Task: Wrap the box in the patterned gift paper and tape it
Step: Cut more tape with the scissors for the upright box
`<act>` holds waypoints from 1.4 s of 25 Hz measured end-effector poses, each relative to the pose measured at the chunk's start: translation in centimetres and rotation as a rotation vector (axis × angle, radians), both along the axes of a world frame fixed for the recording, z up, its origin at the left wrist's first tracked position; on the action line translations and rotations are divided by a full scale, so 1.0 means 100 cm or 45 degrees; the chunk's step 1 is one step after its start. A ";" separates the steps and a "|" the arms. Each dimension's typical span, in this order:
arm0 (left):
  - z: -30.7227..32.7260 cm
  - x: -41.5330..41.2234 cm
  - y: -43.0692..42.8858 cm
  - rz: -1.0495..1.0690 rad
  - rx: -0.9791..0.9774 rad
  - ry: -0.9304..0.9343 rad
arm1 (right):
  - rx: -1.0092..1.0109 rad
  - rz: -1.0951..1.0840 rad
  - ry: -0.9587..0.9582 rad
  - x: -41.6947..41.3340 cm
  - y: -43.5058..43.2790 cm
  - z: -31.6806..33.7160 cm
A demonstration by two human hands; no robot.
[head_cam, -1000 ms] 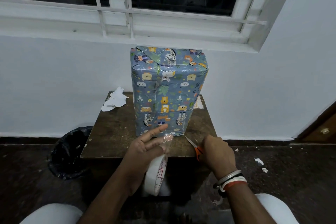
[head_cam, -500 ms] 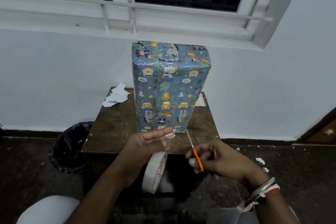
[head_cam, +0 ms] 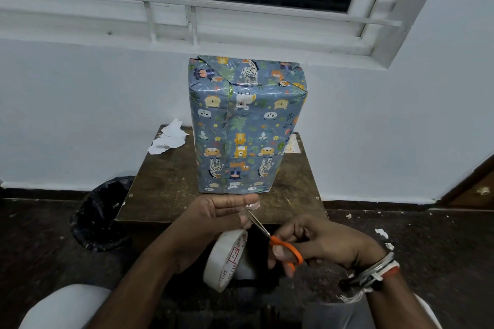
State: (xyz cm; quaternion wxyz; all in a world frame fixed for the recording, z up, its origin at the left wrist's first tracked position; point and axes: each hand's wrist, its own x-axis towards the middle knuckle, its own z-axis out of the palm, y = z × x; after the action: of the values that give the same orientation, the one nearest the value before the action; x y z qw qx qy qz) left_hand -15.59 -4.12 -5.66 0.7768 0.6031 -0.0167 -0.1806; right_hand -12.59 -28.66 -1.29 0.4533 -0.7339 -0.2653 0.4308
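At the centre of the frame a wrapped box [head_cam: 246, 125] is stood upright on a small table [head_cam: 165, 189]. Below it, a strip from a tape roll [head_cam: 226, 259] is held at the left hand's [head_cam: 216, 214] fingertips. Orange scissors [head_cam: 275, 238], gripped by the right hand [head_cam: 320, 246], are pointed at that strip.
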 end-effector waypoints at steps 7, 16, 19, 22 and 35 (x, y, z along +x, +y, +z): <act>-0.001 0.000 0.001 -0.037 -0.035 0.078 | 0.081 -0.040 -0.050 0.007 -0.006 -0.013; 0.000 0.001 -0.002 -0.035 -0.052 0.129 | 0.071 -0.037 -0.037 0.009 -0.009 -0.016; 0.000 0.001 0.000 -0.054 -0.059 0.126 | 0.062 -0.030 -0.041 0.011 -0.009 -0.018; 0.001 0.000 -0.001 -0.049 -0.070 0.123 | 0.036 -0.036 -0.052 0.011 -0.009 -0.020; 0.001 0.000 -0.001 -0.086 -0.055 0.113 | 0.086 -0.003 -0.079 0.013 -0.009 -0.023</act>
State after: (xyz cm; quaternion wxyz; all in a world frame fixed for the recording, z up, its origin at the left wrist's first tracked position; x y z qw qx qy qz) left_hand -15.58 -4.24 -5.51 0.7831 0.5766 -0.0063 -0.2330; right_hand -11.31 -29.51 -3.57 0.4699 -0.7315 -0.2928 0.3979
